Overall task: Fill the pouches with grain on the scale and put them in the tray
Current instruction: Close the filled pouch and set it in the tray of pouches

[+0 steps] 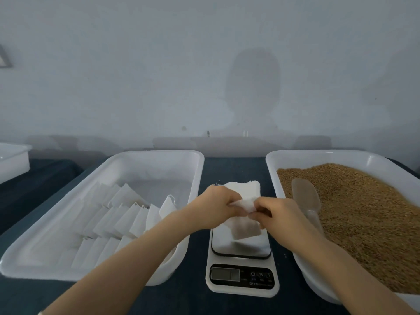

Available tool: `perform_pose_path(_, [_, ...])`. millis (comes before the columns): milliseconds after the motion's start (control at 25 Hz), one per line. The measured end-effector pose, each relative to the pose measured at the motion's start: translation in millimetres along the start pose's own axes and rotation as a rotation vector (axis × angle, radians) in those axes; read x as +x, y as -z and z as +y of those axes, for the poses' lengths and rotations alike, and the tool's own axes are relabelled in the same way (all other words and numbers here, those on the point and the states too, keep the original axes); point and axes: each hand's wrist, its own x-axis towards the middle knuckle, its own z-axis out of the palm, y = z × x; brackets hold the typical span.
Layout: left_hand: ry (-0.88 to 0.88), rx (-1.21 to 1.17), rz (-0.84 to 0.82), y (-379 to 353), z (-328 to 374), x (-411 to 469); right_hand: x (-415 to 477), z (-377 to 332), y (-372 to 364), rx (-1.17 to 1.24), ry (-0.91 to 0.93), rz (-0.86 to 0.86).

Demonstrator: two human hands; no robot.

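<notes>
Lower centre of frame: scale (241, 276) on dark blue desk (234, 169), display facing the bottom edge, readout not legible. Both forearms come in from the bottom edge and meet over the scale platform.

L hand (213, 208) and R hand (277, 214) both pinch the top edge of one white pouch (246, 226), fingers curled on it. Pouch hangs down over the platform at a slight tilt; can't tell if its bottom touches the plate.

Left of the scale: white tray (113, 160) w/ rows of pouches (127, 214) leaning on each other, mostly in its near and middle part.

Right of the scale: 2nd white tray (318, 155) w/ brown grain (363, 212). Translucent scoop (305, 196) lies on the grain at that tray's left side, just past the R hand.

Behind the scale, between the trays: flat stack of white pouches (246, 187) on the desk.

Far left, mid-height: part of a small white container (13, 160). Pale wall (204, 76) behind everything.
</notes>
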Motion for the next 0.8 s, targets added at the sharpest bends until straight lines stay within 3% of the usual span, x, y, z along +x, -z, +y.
perform_pose_path(160, [0.136,-0.049,0.142,34,-15,3,0,7,4,0.021,-0.078,0.137])
perform_pose_path(360, [0.371,0.085,0.497,97,-81,-10,0,8,1,-0.013,-0.101,0.175])
perform_pose_path(480, [0.598,0.053,0.456,103,-134,-20,2,9,0,-0.017,-0.101,0.186])
perform_pose_path(600, [0.672,-0.120,0.420,87,-175,-27,1,11,-1,-0.018,-0.098,0.186])
perform_pose_path(800, [0.849,-0.053,0.343,67,-205,-36,1,12,-2,-0.046,-0.096,0.177])
